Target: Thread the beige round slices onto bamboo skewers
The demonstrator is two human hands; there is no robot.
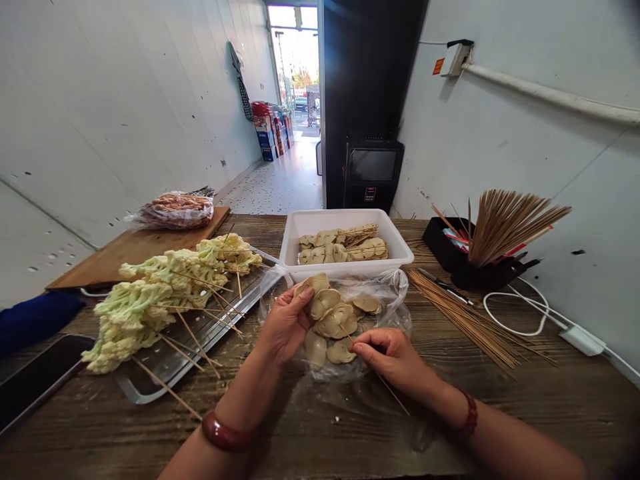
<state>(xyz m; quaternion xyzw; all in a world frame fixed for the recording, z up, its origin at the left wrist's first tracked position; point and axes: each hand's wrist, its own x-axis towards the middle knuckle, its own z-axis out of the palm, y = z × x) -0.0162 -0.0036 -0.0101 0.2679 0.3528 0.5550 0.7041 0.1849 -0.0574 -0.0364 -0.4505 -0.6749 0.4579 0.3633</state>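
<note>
Beige skewered slices [325, 304] touch the left hand [289, 321].

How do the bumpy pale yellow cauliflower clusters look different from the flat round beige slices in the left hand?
The cauliflower clusters are chunky and bumpy, while the beige slices are thin and flat. The cauliflower clusters lie on a shiny metal tray; the beige slices are held by the left hand, with the right hand bringing a thin wooden stick to them. Both are pale in colour.
</note>
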